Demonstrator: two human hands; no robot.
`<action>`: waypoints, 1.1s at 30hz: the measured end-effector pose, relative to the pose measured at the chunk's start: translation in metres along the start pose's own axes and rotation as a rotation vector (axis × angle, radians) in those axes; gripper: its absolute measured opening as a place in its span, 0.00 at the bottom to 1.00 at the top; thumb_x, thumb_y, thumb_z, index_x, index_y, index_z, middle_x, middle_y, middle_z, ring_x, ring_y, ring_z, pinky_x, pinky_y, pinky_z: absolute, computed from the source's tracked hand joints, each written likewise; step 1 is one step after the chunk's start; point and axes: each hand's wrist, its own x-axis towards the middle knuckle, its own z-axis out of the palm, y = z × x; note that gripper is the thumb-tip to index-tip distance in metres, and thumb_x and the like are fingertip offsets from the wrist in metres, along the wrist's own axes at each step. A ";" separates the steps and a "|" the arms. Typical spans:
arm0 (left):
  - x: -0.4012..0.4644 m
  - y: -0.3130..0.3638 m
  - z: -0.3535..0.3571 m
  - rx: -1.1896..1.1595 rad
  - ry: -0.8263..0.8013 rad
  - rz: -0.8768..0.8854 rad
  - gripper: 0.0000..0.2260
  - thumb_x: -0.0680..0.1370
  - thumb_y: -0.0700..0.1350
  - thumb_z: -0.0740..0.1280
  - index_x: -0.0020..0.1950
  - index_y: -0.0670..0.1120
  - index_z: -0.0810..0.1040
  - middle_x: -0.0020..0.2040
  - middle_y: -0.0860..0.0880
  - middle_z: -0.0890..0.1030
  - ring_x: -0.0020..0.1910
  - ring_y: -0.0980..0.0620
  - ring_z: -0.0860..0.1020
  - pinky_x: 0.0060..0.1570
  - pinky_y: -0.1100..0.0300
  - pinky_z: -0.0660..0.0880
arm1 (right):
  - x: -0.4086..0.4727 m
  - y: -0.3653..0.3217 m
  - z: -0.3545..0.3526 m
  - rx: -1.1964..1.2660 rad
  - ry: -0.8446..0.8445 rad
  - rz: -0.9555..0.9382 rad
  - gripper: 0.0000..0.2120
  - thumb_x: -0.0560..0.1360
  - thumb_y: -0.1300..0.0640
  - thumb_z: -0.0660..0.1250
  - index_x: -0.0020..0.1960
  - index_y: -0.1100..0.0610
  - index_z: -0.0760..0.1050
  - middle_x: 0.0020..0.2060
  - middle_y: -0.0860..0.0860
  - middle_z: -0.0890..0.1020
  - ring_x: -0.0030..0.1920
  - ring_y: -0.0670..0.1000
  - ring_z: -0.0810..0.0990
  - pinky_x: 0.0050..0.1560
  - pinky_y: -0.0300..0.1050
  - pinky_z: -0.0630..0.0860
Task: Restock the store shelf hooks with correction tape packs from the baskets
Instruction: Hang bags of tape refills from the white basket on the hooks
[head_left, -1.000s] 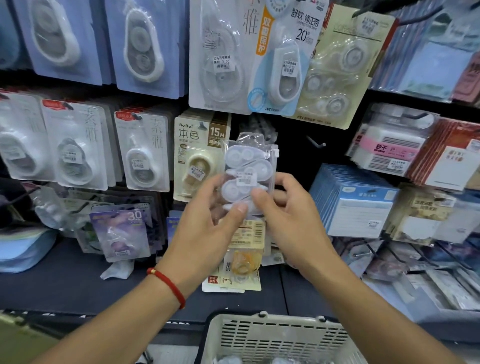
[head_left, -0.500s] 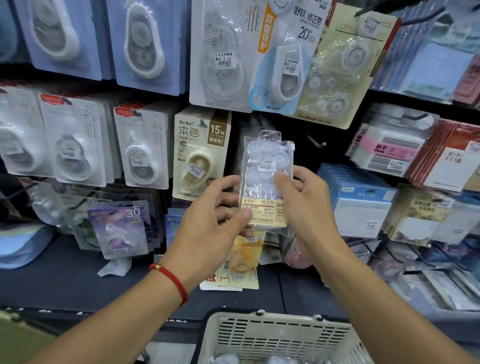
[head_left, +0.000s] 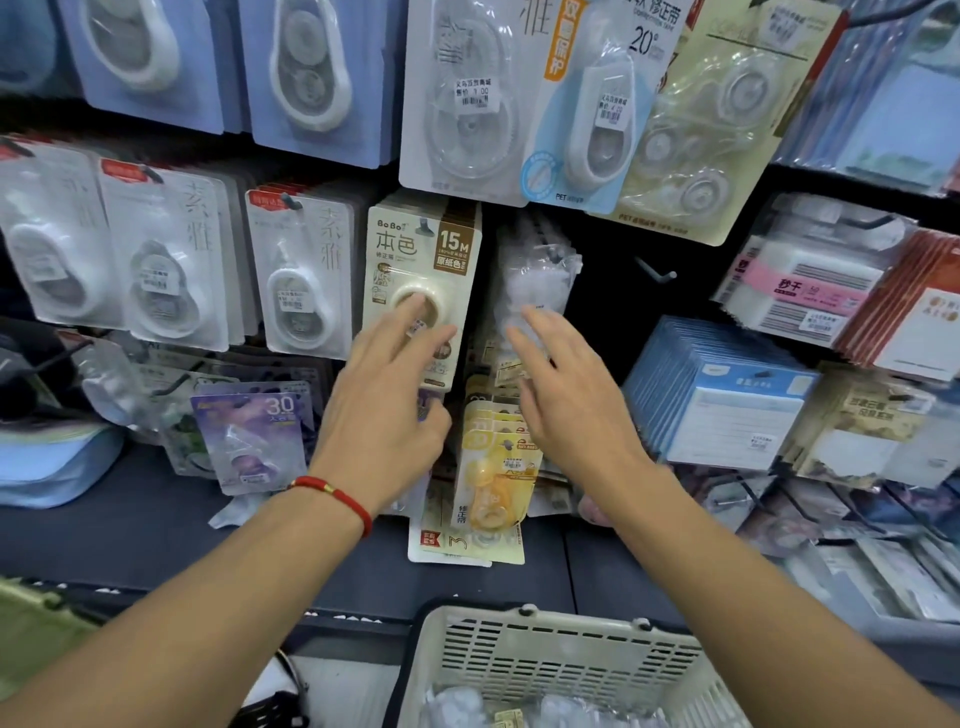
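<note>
A clear plastic correction tape pack (head_left: 535, 283) hangs on a shelf hook in the middle row, right of the beige BoBo 15M pack (head_left: 421, 260). My left hand (head_left: 387, 400) is in front of the BoBo pack with its fingers straight and holds nothing. My right hand (head_left: 566, 395) hovers just below the clear pack, fingers spread and empty. At the bottom edge a cream basket (head_left: 561, 654) holds more clear packs (head_left: 462, 701).
An empty hook (head_left: 657, 273) sticks out right of the clear pack. Yellow tape packs (head_left: 493, 467) hang below my hands. Blue note pads (head_left: 727, 400) fill the right. White tape packs (head_left: 296, 280) hang at left. A dark shelf board (head_left: 130, 525) runs beneath.
Both hands held the clear pack and lifted it up to the hook. Now it hangs there, and both hands have let go and drawn back a little.
</note>
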 end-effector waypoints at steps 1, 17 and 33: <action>0.000 -0.001 0.002 0.014 -0.023 0.010 0.33 0.75 0.35 0.71 0.79 0.50 0.70 0.84 0.52 0.57 0.82 0.52 0.55 0.76 0.64 0.51 | 0.008 0.003 0.007 -0.045 -0.075 -0.011 0.28 0.80 0.62 0.66 0.80 0.61 0.66 0.82 0.60 0.62 0.82 0.61 0.60 0.78 0.60 0.65; -0.019 -0.010 0.014 0.084 -0.027 0.082 0.26 0.73 0.32 0.70 0.71 0.45 0.77 0.78 0.46 0.69 0.75 0.43 0.67 0.72 0.51 0.67 | 0.016 0.016 0.031 0.046 -0.267 0.112 0.25 0.78 0.60 0.65 0.75 0.59 0.71 0.80 0.57 0.64 0.75 0.60 0.68 0.68 0.58 0.74; -0.225 -0.035 0.115 0.393 -0.957 -0.188 0.29 0.77 0.42 0.69 0.77 0.48 0.68 0.79 0.43 0.60 0.76 0.41 0.60 0.76 0.51 0.63 | -0.305 -0.098 0.096 0.595 -1.420 0.277 0.52 0.78 0.31 0.65 0.85 0.57 0.41 0.85 0.58 0.46 0.84 0.61 0.50 0.81 0.58 0.57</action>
